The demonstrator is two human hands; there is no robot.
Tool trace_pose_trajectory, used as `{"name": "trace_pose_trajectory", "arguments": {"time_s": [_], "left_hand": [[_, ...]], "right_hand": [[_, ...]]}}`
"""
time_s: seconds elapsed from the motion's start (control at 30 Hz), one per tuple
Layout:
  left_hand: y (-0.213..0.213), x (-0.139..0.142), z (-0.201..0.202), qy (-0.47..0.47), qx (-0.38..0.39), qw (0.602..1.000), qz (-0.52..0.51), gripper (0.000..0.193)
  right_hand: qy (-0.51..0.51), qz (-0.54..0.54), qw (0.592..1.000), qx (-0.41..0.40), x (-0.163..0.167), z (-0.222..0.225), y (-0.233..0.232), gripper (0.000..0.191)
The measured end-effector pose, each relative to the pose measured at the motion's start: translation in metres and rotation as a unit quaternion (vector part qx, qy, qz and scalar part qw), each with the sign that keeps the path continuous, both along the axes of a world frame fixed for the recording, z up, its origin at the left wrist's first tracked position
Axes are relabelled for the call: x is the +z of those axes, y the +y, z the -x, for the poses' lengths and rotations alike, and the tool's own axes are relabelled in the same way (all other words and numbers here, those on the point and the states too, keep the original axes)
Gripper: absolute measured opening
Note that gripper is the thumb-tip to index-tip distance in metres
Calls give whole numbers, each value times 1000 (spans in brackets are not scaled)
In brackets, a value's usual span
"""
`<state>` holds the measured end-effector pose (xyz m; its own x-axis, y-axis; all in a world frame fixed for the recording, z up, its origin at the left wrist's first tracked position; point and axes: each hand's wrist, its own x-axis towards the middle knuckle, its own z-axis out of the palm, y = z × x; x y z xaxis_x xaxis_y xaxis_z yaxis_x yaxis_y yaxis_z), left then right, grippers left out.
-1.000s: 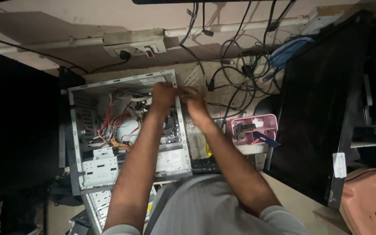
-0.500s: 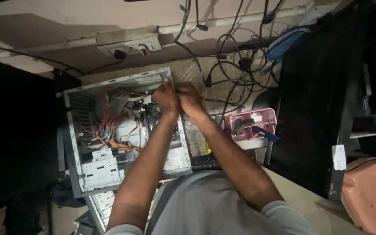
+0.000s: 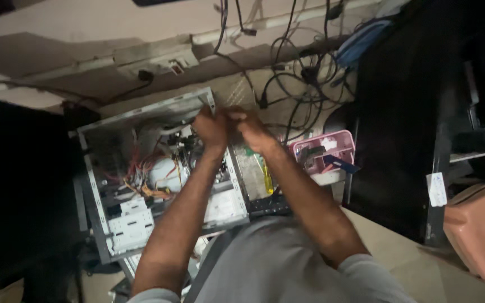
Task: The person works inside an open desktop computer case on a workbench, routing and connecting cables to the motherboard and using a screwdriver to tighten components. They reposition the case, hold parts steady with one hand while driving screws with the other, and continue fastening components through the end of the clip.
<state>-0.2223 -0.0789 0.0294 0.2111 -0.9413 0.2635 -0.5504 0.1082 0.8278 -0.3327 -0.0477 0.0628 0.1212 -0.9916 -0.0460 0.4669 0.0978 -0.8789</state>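
Note:
An open grey computer case (image 3: 92,191) lies on its side below me, with red, orange and yellow wires (image 3: 141,177) and a white drive bay (image 3: 130,221) inside. My left hand (image 3: 211,127) and my right hand (image 3: 252,129) are pressed close together at the case's far right corner, just over its metal rim. Both hands are blurred with the fingers curled. Whether they hold anything is hidden.
A pink basket (image 3: 325,150) with small parts stands right of the case, a yellow-handled screwdriver (image 3: 266,177) beside it. Black cables (image 3: 296,84) tangle along the wall under a power strip (image 3: 154,63). A dark cabinet (image 3: 399,123) and a pink container (image 3: 478,230) are at right.
My hands have lifted from inside the case to its far right corner and drawn together. The view has shifted slightly.

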Motion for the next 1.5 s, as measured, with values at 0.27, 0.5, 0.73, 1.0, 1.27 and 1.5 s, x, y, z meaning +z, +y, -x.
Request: {"name": "trace_pose_trajectory", "arguments": {"time_s": [0.27,0.5,0.73,1.0,1.27,1.5], "left_hand": [[1,14,9,-8,93,989,-118,49],[-1,18,18,-190,140,963,-133,41],[-16,25,-2,-214,-74,966,-123,21],[-5,45,-7,78,-117,979,-149,16],[-30,29,-17,-435,-262,862,-6,14],[-25,31,-12,-275,-155,945,-85,29]], "right_hand": [[172,-162,968,-78,2,-9,-3,17],[109,-206,971,-62,-1,-5,5,24],[17,-157,987,1,6,-4,21,23],[-79,-95,991,43,-2,0,17,23],[-12,-133,991,26,2,2,17,30],[154,-66,983,-72,8,-6,8,45]]}}
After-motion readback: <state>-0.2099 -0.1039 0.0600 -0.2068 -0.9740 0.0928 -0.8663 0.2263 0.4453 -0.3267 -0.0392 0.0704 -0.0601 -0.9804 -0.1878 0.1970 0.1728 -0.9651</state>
